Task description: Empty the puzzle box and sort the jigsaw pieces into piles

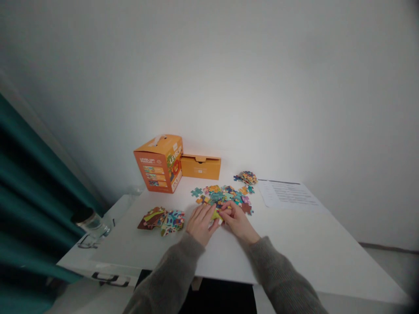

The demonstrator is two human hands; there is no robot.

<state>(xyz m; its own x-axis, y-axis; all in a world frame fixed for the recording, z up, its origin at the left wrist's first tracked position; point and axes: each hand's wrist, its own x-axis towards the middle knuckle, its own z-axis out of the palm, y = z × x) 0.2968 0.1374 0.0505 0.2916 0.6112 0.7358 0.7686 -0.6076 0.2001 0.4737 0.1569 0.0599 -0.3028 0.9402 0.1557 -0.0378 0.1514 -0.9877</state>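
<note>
Grey knitted sleeves (172, 274) lead to our right hand (237, 222), pinching a yellow-green cardboard jigsaw piece (215, 215), and left hand (199, 221) beside it, grip unclear; knuckles brushing far could scatter the multicoloured pile (225, 195) just beyond.

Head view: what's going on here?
A person is handling jigsaw pieces at a white table. The left hand and right hand come together at a yellow-green piece; exactly how each grips it is too small to tell. Just beyond them lies a spread of loose puzzle pieces. More overlapping pieces lie left of the hands, and a rounded pile sits farther back. Behind stand a large orange box and a smaller orange box.
</note>
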